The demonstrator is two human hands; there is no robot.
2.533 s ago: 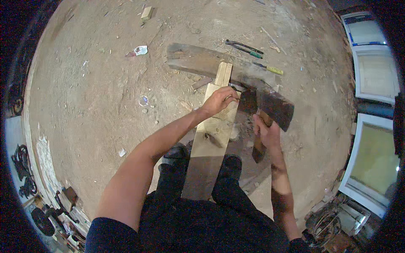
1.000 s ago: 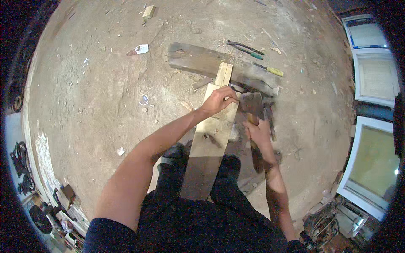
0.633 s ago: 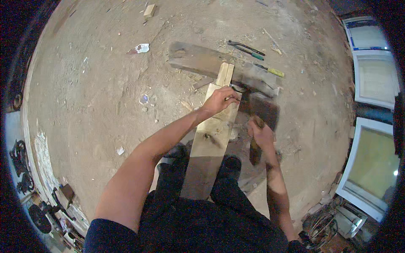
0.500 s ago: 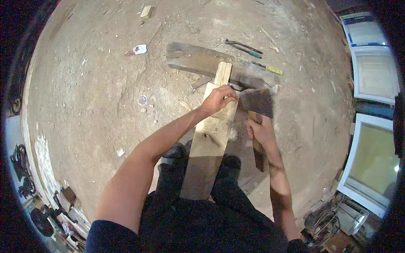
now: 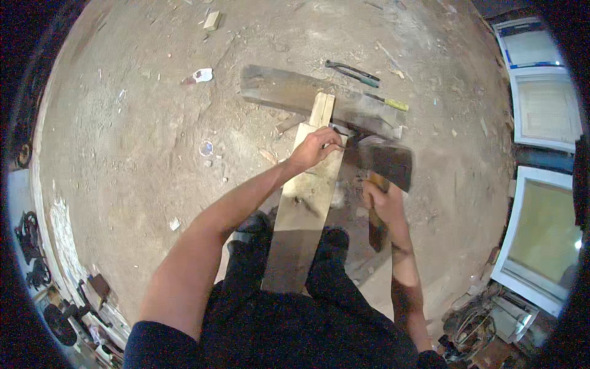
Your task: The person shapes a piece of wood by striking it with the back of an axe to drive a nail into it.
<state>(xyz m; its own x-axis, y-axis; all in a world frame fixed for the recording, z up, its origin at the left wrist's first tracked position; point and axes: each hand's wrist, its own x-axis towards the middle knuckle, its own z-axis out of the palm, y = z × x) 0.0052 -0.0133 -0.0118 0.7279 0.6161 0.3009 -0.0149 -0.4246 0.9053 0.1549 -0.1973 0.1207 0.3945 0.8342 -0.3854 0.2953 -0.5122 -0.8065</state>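
Note:
A long pale board (image 5: pixel 304 209) runs away from me between my feet, its narrow cleft end crossing a weathered grey beam (image 5: pixel 276 83). My left hand (image 5: pixel 316 150) is closed at the board's upper right corner, pinching something thin and dark that is too small to make out. Beside the board, my right hand (image 5: pixel 384 200) grips the wooden handle of an axe, whose broad dark head (image 5: pixel 391 165) is blurred, just to the right of my left hand. Dark shoes show on either side of the board.
Pliers (image 5: pixel 353 72) and a yellow-handled tool (image 5: pixel 393 103) lie beyond the beam. A wood block (image 5: pixel 212 20) and debris are on the dirt floor (image 5: pixel 135 135). White-framed windows (image 5: pixel 534 240) stand at the right; dark clutter (image 5: pixel 61 320) lines the lower left edge.
The axe has shifted back and forth beside my left hand; since half a second ago its head has moved right and down. My left hand stays at the board's corner.

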